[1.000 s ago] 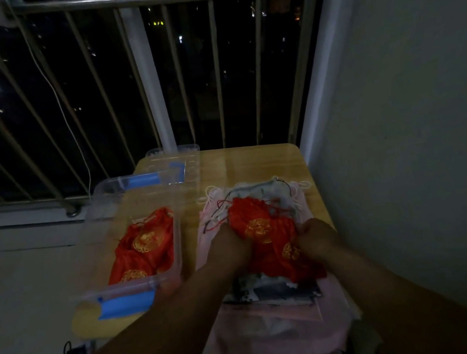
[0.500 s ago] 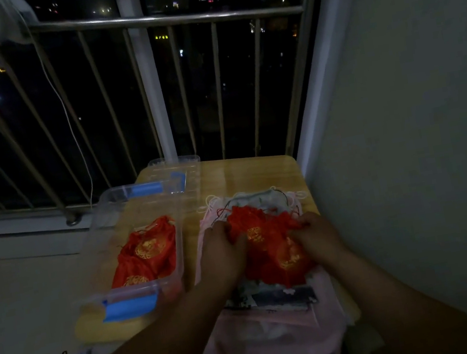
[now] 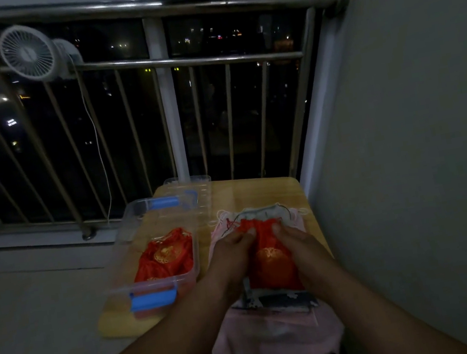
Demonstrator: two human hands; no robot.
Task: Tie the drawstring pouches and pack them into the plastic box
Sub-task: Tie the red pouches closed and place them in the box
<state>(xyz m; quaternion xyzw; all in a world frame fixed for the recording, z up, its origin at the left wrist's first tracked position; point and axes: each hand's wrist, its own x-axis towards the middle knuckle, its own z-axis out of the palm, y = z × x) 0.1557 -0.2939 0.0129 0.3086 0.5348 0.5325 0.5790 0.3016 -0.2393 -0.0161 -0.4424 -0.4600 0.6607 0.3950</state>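
Between the fingertips [image 3: 247, 232] of both hands, the red pouch [image 3: 272, 258] is held at its gathered neck; it lies on top of a pile of other pouches [image 3: 279, 337]. The left hand [image 3: 233, 254] and the right hand [image 3: 297, 243] are each curled and pinched on the red cloth near the mouth. The drawstring [image 3: 229, 226] is seen just beyond the left fingertips (whether it is already knotted cannot be told in this dim light). It is judged that, if the cord is pulled while cloth is caught in the pinch, the neck may close unevenly, or a string of a lower pouch may be dragged along. To the left of the left hand the plastic box [image 3: 123, 247] is placed, with red pouches [image 3: 165, 254] inside; its lid [image 3: 190, 194] lies beyond it. Only the box wall is to be passed on the way. Far beyond the fingers a small fan [image 3: 27, 53] is fixed on the railing [image 3: 191, 60].
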